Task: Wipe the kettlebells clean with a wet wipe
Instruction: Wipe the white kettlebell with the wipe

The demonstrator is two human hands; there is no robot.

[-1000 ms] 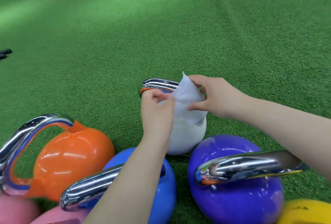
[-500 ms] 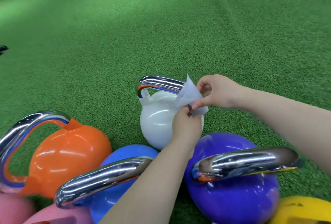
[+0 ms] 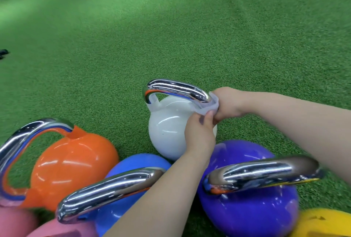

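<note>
White wet wipe (image 3: 209, 108) pinched by both hands' curled grip: left hand (image 3: 199, 134), right hand (image 3: 227, 104).

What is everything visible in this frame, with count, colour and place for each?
white kettlebell: 1, white, chrome handle, centre on turf
orange kettlebell: 1, orange, left
blue kettlebell: 1, blue, lower centre
purple kettlebell: 1, purple, lower right
yellow kettlebell: 1, yellow, bottom right corner
pink kettlebells: apparently 2, pink, bottom left
wet wipe: 1, white, wrapped on white kettlebell's handle
turf: green, throughout
dark object: unidentifiable, left edge
left hand: pinches wipe
right hand: grips wipe
</note>
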